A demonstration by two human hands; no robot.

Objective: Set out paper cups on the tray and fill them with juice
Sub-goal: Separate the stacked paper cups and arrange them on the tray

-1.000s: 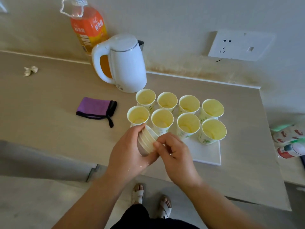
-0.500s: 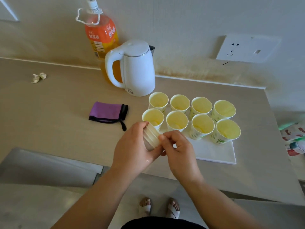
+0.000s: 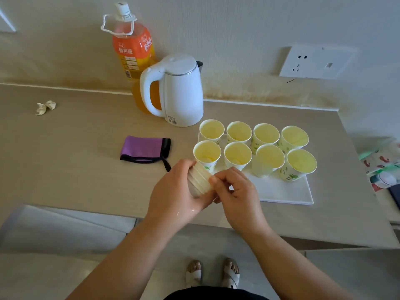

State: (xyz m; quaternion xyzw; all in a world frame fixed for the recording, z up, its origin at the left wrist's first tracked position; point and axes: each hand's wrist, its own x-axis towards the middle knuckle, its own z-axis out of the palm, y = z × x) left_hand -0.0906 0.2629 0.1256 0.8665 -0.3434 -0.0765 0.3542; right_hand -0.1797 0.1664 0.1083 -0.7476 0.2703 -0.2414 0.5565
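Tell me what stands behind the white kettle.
A juice bottle stands behind the kettle. Its cap, label and some juice seen through the handle loop show; the kettle covers much of its lower part.

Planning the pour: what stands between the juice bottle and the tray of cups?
The white kettle stands between the juice bottle and the tray, seen in the head view.
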